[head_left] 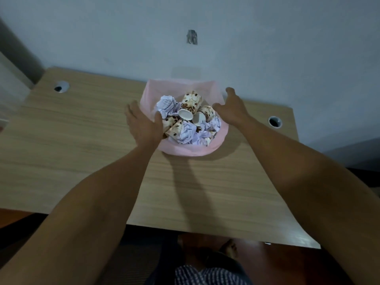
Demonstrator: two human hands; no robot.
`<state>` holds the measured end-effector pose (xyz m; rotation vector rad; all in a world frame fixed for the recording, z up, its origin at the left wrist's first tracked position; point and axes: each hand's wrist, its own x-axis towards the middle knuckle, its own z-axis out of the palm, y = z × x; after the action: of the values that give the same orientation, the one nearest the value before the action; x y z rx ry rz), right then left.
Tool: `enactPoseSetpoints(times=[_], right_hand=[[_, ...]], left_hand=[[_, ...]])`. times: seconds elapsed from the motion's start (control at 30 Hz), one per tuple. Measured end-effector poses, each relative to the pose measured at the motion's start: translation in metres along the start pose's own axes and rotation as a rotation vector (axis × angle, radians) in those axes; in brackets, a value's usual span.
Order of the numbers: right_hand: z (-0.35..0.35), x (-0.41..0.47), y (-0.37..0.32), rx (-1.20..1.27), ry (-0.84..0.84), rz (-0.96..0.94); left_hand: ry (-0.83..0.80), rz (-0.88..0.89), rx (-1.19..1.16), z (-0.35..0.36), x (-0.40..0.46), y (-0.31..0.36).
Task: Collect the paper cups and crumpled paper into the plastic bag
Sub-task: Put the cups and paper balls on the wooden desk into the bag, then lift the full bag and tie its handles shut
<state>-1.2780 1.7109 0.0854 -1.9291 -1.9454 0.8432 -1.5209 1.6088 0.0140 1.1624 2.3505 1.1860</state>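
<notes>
A pink plastic bag (186, 150) lies open on the wooden table (82, 140) near the far wall. Inside it lie several brown-spotted paper cups (191, 103) on their sides and several balls of crumpled white paper (166, 105). My left hand (141, 122) rests against the bag's left rim, thumb hooked over the edge, fingers fairly straight. On the right rim sits my right hand (232, 108), thumb reaching inward over the edge and fingers spread behind the bag. Whether either hand pinches the plastic is unclear.
Two round cable holes are set in the tabletop, one at the far left (61, 87) and one at the far right (275, 121). A grey wall stands right behind the bag. The table's near edge runs just above my lap (205, 272).
</notes>
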Motion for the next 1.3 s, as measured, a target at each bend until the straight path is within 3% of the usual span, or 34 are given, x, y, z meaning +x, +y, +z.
enactPoseSetpoints(times=[0.1,0.17,0.43,0.57,0.73,0.83,0.97,1.17,1.3], right_hand=[[0.001,0.005,0.008,0.067,-0.038,0.104],[0.004,0.010,0.013,0.145,-0.012,0.127],[-0.054,0.004,-0.006,0.556,0.095,0.272],[-0.100,0.006,-0.008,0.607,0.074,0.278],[-0.155,0.004,0.002,0.185,0.072,0.168],[-0.185,0.000,0.019,-0.001,0.245,0.127],[-0.222,-0.007,0.055,-0.042,0.417,0.171],[-0.252,-0.017,0.091,-0.090,0.507,0.261],[-0.260,-0.020,0.102,0.028,0.499,0.342]], left_hand=[[-0.090,-0.349,-0.183,0.000,0.016,0.005],[-0.107,-0.476,-0.211,0.002,0.022,0.007],[-0.134,-0.368,-0.456,-0.020,0.045,0.058],[-0.101,-0.383,-0.529,-0.041,0.060,0.102],[-0.125,-0.220,-0.302,-0.060,0.069,0.151],[-0.220,-0.132,-0.272,-0.069,0.071,0.181],[-0.360,-0.083,-0.195,-0.077,0.070,0.215],[-0.367,0.055,0.138,-0.057,0.052,0.240],[-0.325,-0.015,0.286,-0.039,0.046,0.239]])
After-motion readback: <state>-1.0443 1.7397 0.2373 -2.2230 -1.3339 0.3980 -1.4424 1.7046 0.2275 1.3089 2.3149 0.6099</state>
